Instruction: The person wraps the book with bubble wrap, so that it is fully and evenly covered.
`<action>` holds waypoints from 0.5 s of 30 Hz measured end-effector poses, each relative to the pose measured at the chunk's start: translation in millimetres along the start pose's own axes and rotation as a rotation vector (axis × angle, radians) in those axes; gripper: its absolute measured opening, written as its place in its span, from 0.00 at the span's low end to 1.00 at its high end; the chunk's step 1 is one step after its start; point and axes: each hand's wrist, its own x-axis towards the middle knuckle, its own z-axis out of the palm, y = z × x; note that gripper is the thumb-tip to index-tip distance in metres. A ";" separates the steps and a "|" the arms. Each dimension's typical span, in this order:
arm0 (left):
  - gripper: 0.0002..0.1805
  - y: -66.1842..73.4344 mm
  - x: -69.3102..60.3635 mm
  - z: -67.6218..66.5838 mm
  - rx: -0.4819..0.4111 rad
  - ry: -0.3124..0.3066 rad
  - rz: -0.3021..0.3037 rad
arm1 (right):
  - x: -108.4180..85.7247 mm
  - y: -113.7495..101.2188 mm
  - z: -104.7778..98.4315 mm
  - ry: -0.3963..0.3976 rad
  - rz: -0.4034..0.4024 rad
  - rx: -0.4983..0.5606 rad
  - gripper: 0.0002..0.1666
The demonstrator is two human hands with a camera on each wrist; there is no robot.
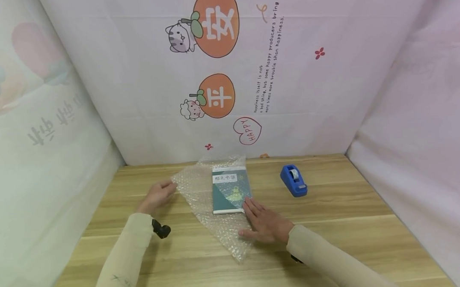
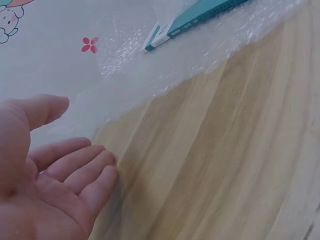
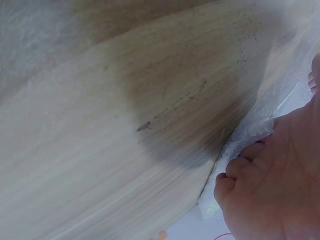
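Note:
A green book [image 1: 221, 199] with a white label lies on a sheet of bubble wrap [image 1: 195, 192]. Part of its cover looks paler, and I cannot tell whether wrap lies over it. My left hand [image 1: 157, 195] is beside the sheet's left corner. In the left wrist view, the thumb of this hand [image 2: 55, 185] stands apart from its loosely bent fingers, with no grip visible. Stretched fingers of my right hand [image 1: 268, 224] rest at the book's lower right edge, over the wrap. Seen from the right wrist, bubble wrap [image 3: 255, 127] lies against that hand's fingers.
A blue tape dispenser [image 1: 294, 182] with a roll of tape stands to the right of the book. All of this is on a wooden table [image 1: 197, 273]. Printed cloth [image 1: 297, 89] hangs behind it, and pale cloth walls flank both sides.

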 end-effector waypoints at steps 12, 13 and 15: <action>0.31 -6.7 12.4 35.2 -0.457 -0.067 0.029 | 0.8 0.1 1.5 0.001 0.005 0.002 0.59; 0.31 -6.4 13.1 37.3 -0.474 -0.067 0.016 | 1.0 0.1 1.6 -0.002 0.008 -0.004 0.59; 0.31 -4.6 14.3 41.4 -0.500 -0.054 -0.011 | 1.0 -0.1 1.0 -0.009 0.013 -0.012 0.60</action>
